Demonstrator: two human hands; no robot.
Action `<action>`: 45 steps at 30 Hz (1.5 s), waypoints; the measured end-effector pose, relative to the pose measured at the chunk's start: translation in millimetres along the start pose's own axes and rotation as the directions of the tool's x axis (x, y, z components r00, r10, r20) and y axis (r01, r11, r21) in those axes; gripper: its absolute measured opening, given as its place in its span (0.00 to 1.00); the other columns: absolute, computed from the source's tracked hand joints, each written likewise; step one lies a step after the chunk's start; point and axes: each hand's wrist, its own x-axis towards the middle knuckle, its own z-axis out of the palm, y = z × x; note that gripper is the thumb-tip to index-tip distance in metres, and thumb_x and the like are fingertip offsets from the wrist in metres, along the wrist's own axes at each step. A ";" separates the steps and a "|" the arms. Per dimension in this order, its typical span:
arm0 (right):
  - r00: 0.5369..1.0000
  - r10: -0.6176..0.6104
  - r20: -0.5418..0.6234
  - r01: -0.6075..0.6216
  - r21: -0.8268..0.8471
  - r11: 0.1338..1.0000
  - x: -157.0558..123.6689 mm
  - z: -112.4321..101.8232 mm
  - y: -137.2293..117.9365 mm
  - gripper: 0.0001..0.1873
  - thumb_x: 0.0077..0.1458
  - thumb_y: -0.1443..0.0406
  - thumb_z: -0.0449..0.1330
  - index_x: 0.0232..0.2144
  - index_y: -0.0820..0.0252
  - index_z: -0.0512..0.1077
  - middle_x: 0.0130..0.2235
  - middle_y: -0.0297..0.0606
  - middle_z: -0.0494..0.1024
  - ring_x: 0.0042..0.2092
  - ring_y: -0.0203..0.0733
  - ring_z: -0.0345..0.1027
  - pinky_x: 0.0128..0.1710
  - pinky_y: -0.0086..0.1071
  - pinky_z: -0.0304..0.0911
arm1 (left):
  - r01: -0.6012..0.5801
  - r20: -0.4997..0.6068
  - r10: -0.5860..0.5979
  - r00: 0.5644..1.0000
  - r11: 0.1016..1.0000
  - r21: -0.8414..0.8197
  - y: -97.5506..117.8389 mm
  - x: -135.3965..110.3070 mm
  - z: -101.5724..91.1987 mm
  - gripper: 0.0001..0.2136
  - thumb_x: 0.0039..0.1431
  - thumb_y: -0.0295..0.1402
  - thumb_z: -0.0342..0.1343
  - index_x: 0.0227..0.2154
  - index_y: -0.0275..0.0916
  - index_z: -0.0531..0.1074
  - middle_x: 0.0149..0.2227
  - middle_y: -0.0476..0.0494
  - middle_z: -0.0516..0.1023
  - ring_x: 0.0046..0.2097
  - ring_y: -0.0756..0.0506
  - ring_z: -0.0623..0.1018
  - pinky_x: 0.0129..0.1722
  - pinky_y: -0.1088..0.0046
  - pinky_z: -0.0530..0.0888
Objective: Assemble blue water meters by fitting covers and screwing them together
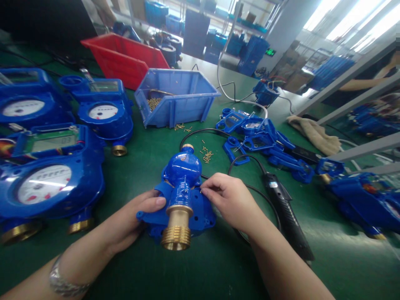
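Observation:
A blue water meter [184,166] lies face down on the green table, its threaded brass pipe end [176,237] toward me. My left hand [137,212] grips its left side, thumb on top and fingers partly hidden beneath the blue casing. At its right side, my right hand [228,198] pinches with thumb and forefinger close to a hole in the casing. A tiny brass-coloured bit shows at those fingertips, probably a screw, mostly hidden. Loose brass screws [208,156] lie on the table beyond the meter. To the right rests a black electric screwdriver [286,212] with a cable.
A blue bin [187,106] holding small brass screws stands behind the meter, with a red bin [125,58] beyond it. Several water meters [46,183] crowd the left. Blue plastic covers [259,139] are piled at the right, near a cloth glove [314,133] and grey rails.

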 end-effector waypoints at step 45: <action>0.998 0.035 0.055 -0.039 0.068 0.997 1.1 0.2 1.2 0.06 0.49 0.74 0.58 0.27 0.62 0.74 0.29 0.35 0.74 0.31 0.35 0.67 0.32 0.28 0.61 | 0.045 -0.041 -0.044 0.998 0.999 0.026 1.6 -2.1 1.8 0.22 0.46 0.38 0.62 0.46 0.36 0.72 0.35 0.40 0.81 0.36 0.40 0.78 0.43 0.64 0.70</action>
